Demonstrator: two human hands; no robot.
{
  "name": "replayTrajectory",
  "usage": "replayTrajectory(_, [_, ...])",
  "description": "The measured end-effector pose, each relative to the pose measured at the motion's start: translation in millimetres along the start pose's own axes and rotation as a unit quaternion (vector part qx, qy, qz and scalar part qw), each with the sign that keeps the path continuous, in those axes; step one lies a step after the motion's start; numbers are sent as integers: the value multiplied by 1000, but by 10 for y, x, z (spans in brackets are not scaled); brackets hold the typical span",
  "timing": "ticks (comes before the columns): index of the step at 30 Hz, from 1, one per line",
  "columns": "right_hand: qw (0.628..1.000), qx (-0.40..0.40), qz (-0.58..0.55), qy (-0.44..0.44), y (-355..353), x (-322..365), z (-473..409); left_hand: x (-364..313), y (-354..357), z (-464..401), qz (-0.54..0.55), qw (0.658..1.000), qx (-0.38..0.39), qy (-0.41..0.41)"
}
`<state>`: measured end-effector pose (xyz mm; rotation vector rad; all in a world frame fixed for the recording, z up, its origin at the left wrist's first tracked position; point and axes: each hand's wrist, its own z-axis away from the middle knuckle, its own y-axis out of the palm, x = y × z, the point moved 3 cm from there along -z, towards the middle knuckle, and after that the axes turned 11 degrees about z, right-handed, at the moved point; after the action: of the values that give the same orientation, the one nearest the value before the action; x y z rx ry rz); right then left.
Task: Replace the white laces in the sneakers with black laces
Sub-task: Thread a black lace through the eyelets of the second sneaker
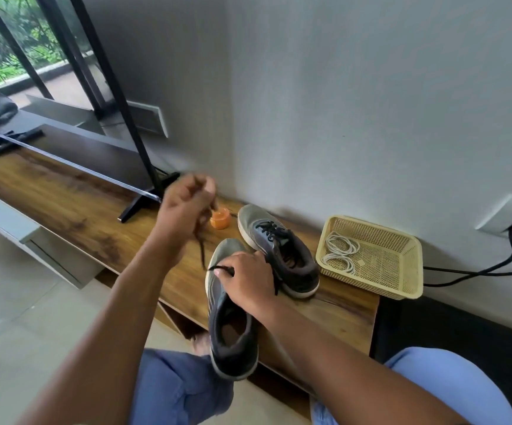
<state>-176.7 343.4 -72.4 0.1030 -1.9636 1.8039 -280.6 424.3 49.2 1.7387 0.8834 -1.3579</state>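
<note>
Near sneaker [230, 317] pinned under my right hand [248, 280]; left hand [187, 210] pinching black lace [202, 250] taut, a slip risks unthreading the eyelet.

Grey sneakers [276, 246], black lace [201, 250], yellow basket [402, 289].

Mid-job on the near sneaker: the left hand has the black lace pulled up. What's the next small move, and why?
Probably keep drawing the black lace up with the left hand until it is snug, then feed its end into the next eyelet. The right hand holds the near sneaker steady at the toe end; no lacing shows nearer its opening. The far sneaker is already laced black; white laces lie in the basket.
</note>
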Motion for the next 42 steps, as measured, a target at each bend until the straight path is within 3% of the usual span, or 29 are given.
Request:
replayTrajectory(1, [1000, -3, -5, -1, -3, 6, -8, 151, -60, -1, -170, 985, 20, -32])
replayTrajectory(3, [1000, -2, -16, 8, -10, 4, -43, 472, -153, 28, -443, 882, 117, -115])
replayTrajectory(5, [999, 2, -24, 23, -21, -3, -71, 686, -187, 96, -521, 799, 194, -232])
replayTrajectory(7, [1000, 11, -19, 16, -17, -9, -74, 777, -180, 157, -540, 756, 210, -305])
replayTrajectory(15, [1000, 25, -5, 14, -11, -50, -48, 812, -227, 119, -582, 754, 147, -268])
replayTrajectory(17, [1000, 22, 1, 14, -2, -48, -45, 814, -288, 75, -560, 782, 127, -240])
replayTrajectory(20, [1000, 16, 17, 16, -13, -41, -25, 690, -277, 42, -400, 894, 36, -200])
replayTrajectory(23, [999, 18, 25, 23, -37, -33, -9, 402, -186, 39, -173, 977, -35, -117])
replayTrajectory(25, [999, 14, 20, 23, -39, -31, -3, 215, -175, 25, 22, 997, -46, -63])
replayTrajectory(28, [1000, 10, 16, 24, -29, -37, 6, 153, -267, 11, 214, 971, -85, -63])
replayTrajectory(30, [999, 13, 20, 26, -22, -38, 7, 228, -344, 23, 149, 976, -128, -91])
replayTrajectory(32, [999, 18, 21, 30, -16, -33, 7, 304, -438, 39, -148, 974, -139, -104])
replayTrajectory(34, [999, 21, 21, 34, -18, -32, 3, 416, -443, 38, -337, 931, -67, -127])
replayTrajectory(39, [999, 24, 6, 35, -9, -46, 10, 688, -363, 102, -435, 862, 81, -248])
replayTrajectory(42, [999, 17, -7, 34, -6, -58, 15, 830, -340, 113, -494, 825, 135, -240])
